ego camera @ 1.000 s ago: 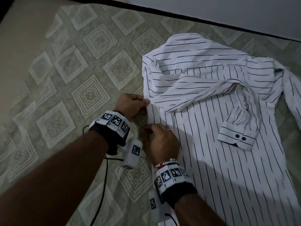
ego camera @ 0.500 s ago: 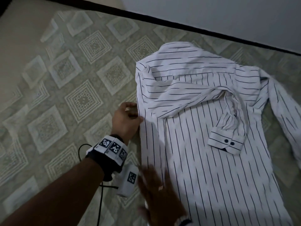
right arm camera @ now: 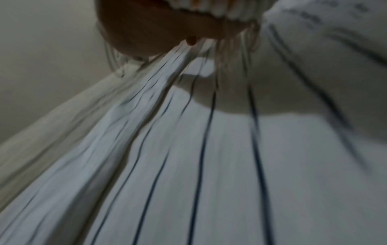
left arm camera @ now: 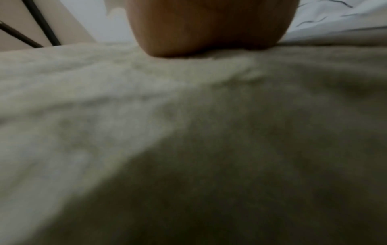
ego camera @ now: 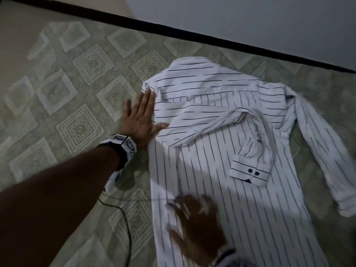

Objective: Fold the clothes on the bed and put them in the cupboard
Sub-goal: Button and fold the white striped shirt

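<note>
A white shirt with thin dark stripes [ego camera: 221, 189] lies flat on the bed cover [ego camera: 81, 120], which is pale green with square diamond patterns. The shirt is in the right half of the head view, with the collar end far and the hem end near. One sleeve is folded across the back of the shirt, and its cuff [ego camera: 249, 173], with two dark buttons, rests on the middle of the body. The other sleeve [ego camera: 316, 151] lies stretched out on the right side, on the cover.

The left hand [ego camera: 138, 118] is flat, with the fingers straight and close together. It lies on the cover along the left edge of the shirt, near the shoulder; the fingertips and the thumb touch the fabric. In the left wrist view, the base of the left hand [left arm camera: 209, 28] presses on the fuzzy bed cover [left arm camera: 146, 132], and a bit of the striped shirt [left arm camera: 335, 19] shows at the far right.

The right hand [ego camera: 198, 228] is blurred. It is spread wide, palm down, on the near left part of the shirt body and holds nothing. In the right wrist view, the right hand [right arm camera: 159, 31] is on the striped shirt [right arm camera: 188, 165], and small wrinkles run from under it.

A black cable [ego camera: 123, 218] lies on the cover under the left forearm. At the far side, a dark strip [ego camera: 192, 33] runs below a pale wall [ego camera: 250, 16].
</note>
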